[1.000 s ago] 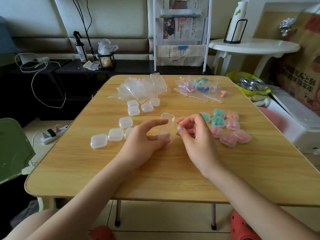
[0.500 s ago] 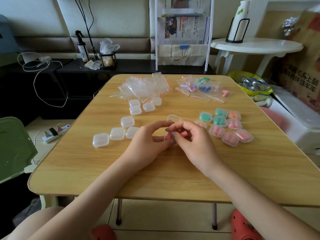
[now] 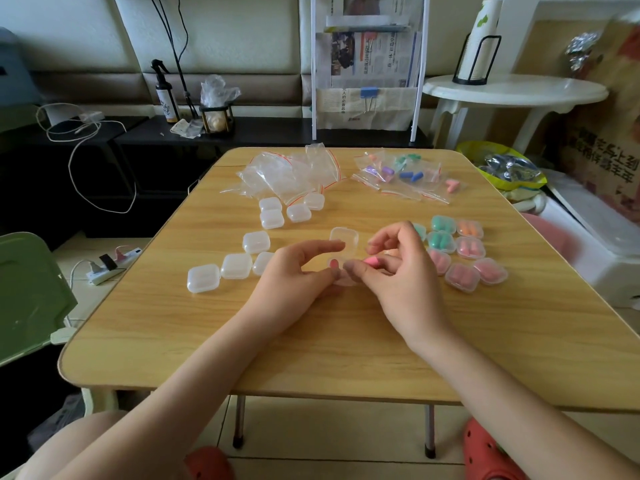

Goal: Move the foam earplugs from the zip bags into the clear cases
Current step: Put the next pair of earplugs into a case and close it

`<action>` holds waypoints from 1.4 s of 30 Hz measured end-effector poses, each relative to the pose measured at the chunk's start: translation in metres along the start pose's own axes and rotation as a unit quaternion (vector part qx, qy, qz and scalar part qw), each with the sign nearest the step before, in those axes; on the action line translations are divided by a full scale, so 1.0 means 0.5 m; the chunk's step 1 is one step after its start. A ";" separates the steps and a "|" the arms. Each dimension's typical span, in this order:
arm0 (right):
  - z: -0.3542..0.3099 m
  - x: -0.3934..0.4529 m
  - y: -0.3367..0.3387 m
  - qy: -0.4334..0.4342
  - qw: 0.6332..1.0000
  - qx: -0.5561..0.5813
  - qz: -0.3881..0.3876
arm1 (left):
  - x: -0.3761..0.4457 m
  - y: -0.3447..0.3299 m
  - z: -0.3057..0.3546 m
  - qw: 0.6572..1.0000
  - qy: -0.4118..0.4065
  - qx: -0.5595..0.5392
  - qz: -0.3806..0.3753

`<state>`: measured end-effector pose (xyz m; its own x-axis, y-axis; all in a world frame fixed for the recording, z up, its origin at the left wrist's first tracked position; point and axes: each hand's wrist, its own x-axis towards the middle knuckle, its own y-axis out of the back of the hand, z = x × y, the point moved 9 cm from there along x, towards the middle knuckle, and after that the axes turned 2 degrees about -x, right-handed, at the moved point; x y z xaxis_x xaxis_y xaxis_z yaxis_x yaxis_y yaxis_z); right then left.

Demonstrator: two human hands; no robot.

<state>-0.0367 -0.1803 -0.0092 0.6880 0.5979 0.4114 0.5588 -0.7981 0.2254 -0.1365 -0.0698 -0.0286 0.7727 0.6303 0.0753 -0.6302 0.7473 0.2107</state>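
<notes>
- Head view: an open clear case (image 3: 341,252) is held at the middle of the wooden table (image 3: 311,348), its lid (image 3: 343,237) raised on the far side.
- The case's near edge is pinched by the left hand (image 3: 294,275), thumb curled against it and forefinger stretched over the top.
- One pink earplug (image 3: 334,264) is seen already lying in the case's base.
- A second pink earplug (image 3: 372,261) is gripped between the curled fingers of the right hand (image 3: 398,271), just beside the case's right rim.
- Closed empty cases (image 3: 239,266) are laid out left of the hands, and more (image 3: 287,211) stand further back.
- Filled cases (image 3: 460,254), holding pink, orange and green plugs, are grouped right of the right hand.
- Empty zip bags (image 3: 291,174) are heaped at the table's far edge on the left.
- Zip bags with earplugs (image 3: 401,174) in purple, blue, green and pink are spread at the far right.
- A loose pink pair (image 3: 451,185) lies just beside those bags.
- A white round side table (image 3: 512,93) stands well apart, behind on the right.
</notes>
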 end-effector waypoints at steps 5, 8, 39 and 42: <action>-0.013 -0.004 0.004 0.021 1.000 -0.015 0.010 | -0.006 -0.003 0.008 0.999 -0.003 0.038 0.009; -0.014 -0.003 0.006 0.028 0.999 -0.028 0.016 | -0.007 -0.007 0.010 1.000 0.000 0.028 0.001; 0.024 0.004 -0.027 -0.055 0.997 -0.030 -0.054 | -0.010 -0.020 0.009 0.990 0.034 -0.132 -0.027; 0.035 0.008 -0.025 -0.084 0.994 0.045 -0.050 | -0.011 -0.022 0.002 0.968 0.068 -0.239 -0.029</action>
<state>-0.0332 -0.1666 -0.0258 0.6902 0.6844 0.2349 0.6627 -0.7282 0.1744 -0.1336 -0.0818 -0.0302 0.8113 0.5816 -0.0592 -0.5742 0.7739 -0.2673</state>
